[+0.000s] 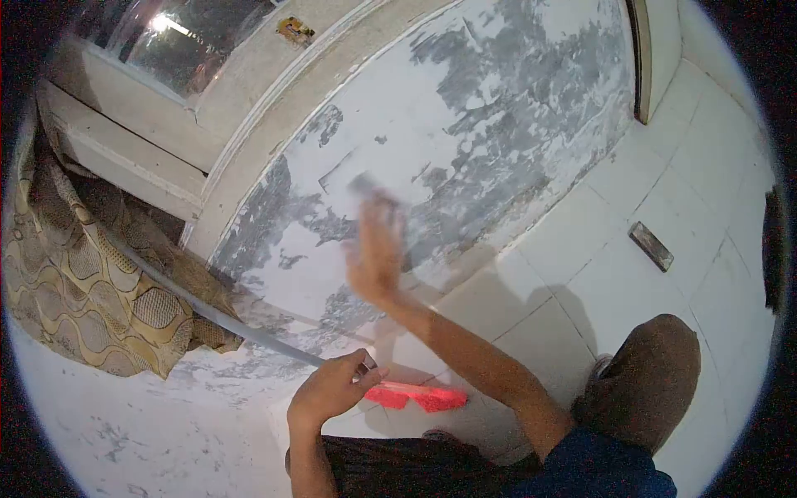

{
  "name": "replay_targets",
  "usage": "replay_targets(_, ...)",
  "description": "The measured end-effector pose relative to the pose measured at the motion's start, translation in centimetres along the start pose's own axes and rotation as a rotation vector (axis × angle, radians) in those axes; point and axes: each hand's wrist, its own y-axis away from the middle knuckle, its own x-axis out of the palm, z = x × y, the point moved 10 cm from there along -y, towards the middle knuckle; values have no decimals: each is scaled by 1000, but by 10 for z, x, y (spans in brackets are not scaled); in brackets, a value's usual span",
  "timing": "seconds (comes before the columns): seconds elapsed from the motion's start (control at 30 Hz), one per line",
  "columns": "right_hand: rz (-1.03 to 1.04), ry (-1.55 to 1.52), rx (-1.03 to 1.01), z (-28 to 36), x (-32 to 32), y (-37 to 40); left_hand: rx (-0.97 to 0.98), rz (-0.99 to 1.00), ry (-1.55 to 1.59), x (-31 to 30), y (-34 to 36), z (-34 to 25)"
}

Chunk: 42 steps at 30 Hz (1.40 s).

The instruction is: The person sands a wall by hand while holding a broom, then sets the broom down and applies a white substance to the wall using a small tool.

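My right hand is smeared by motion against the patchy grey-and-white wall. At its fingertips is a small flat grey tool, too blurred to tell whether it is a scraper or a sanding block. Lower down, my left hand has curled fingers around a long grey pole that comes in from the upper left. Just past that hand lies a red-bristled brush head; my hand hides whether it joins the pole.
A patterned curtain hangs at the left, beside a cream window frame. A small rectangular block rests on the white tiled floor. A yellowish object sits on the frame above. My bent knee is at the right.
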Motion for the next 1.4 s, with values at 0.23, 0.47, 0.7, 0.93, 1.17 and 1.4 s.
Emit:
replay_targets(0.23,25,140,-151,-54,-20,-32,-62,-8,-18,-9,9,-5)
replay_targets(0.47,131,-81,-237,35,3,-23,14,-7,-6,-5,8,-8)
replay_targets(0.7,-28,196,-35,-52,-32,-69,-18,0,-17,-2,6,6)
replay_targets(0.93,59,-29,-221,45,1,-50,22,30,6,5,-3,-3)
replay_targets(1.17,-134,16,-84,-46,-56,-111,-21,20,-25,1,-3,0)
replay_targets(1.4,83,-59,-270,38,-19,-76,19,56,-34,7,-7,-11)
